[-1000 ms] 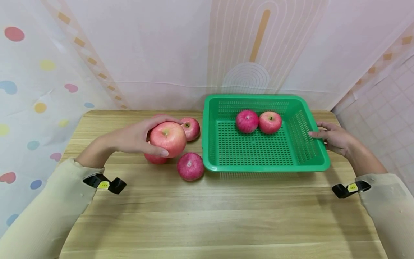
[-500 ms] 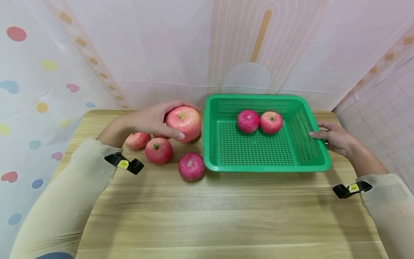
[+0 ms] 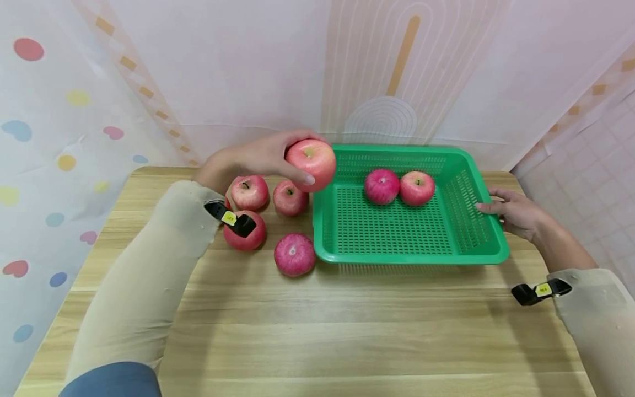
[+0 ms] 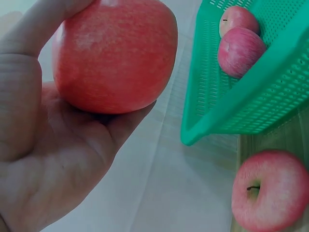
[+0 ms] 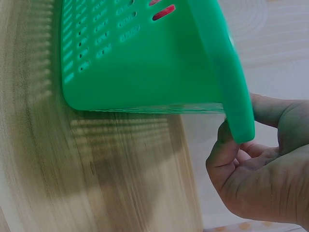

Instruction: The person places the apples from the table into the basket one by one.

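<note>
Head view: left hand grips a red apple, fingers curled round it, above the green basket's left rim near the surface's far edge; right hand holds the right rim. Left wrist: apple cupped in palm. Right wrist: fingers apparently hooked under the rim, partly hidden.

I see a pinkish-red apple with a yellow patch at its stem. The basket is bright green, pierced with rows of slots, and holds a deep pink apple and a lighter red one. The table is pale wood with streaked grain. My sleeves are beige. The left curtain is white with coloured dots; the backdrop shows tan arch lines.
</note>
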The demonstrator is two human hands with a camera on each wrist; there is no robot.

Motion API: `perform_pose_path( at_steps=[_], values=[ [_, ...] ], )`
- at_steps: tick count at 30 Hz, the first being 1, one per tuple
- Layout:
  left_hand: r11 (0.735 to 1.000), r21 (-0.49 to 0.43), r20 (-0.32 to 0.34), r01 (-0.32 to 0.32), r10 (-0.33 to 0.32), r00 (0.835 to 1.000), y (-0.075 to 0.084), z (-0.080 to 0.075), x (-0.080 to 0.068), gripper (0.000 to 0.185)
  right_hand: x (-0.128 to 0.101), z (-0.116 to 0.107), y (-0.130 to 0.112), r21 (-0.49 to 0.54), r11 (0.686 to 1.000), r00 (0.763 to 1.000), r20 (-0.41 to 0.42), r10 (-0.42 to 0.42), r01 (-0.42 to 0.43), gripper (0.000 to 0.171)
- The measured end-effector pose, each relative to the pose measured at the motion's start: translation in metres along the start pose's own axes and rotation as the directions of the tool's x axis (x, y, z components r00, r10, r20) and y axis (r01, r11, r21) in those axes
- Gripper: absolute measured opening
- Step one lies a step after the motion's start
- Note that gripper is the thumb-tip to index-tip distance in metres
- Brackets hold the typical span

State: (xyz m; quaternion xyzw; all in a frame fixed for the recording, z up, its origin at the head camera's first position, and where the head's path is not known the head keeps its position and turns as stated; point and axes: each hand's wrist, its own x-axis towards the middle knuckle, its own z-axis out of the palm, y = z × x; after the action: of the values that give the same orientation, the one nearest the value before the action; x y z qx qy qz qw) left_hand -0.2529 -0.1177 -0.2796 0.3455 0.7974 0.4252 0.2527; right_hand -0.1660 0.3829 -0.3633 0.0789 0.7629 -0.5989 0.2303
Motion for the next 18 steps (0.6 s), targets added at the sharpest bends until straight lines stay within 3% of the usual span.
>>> perform_pose_path(
  at_steps=[9,18],
  values=[
    [0.990,-0.138,0.029,0.021,-0.017,0.999,-0.003,-0.001,0.030,0.062,0.000,0.000,-0.001,0.031,1.000,1.000,0.004,-0.004,0.004,0.017],
    [0.988,-0.131,-0.004,0.077,-0.079,0.997,-0.011,0.001,0.052,0.062,0.000,-0.001,-0.002,0.040,0.999,1.000,0.008,-0.004,0.003,0.016]
  ],
)
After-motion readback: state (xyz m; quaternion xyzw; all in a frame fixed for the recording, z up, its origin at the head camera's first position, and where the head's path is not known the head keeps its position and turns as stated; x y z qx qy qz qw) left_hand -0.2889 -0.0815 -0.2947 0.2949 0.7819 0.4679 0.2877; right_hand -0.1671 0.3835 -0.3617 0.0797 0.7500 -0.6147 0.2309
